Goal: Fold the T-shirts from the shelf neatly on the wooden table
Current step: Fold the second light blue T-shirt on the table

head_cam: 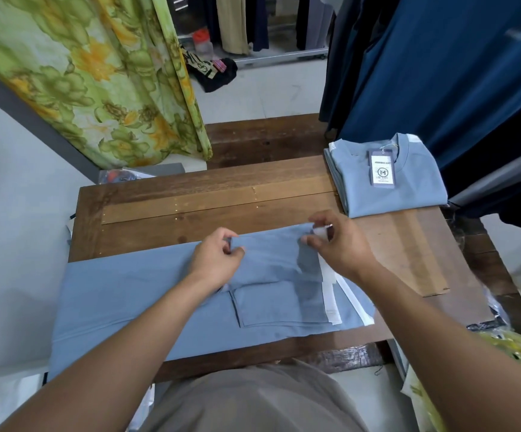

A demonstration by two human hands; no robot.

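Observation:
A light blue T-shirt [134, 294] lies lengthwise across the near part of the wooden table [222, 194], its left end hanging over the table's edge. A sleeve is folded back over its body at the right, where white trim shows. My left hand [217, 260] pinches the shirt's far edge near the middle. My right hand [337, 241] pinches the far right corner of the shirt, with a bit of white fabric between its fingers. A small stack of folded light blue T-shirts [387, 179] with a hang tag sits at the table's far right corner.
A green floral curtain [97, 79] hangs at the far left. Dark blue garments [440, 67] hang at the right, close over the folded stack. Plastic bags [508, 347] lie off the table's right edge. A dark bundle [212, 73] lies on the floor beyond.

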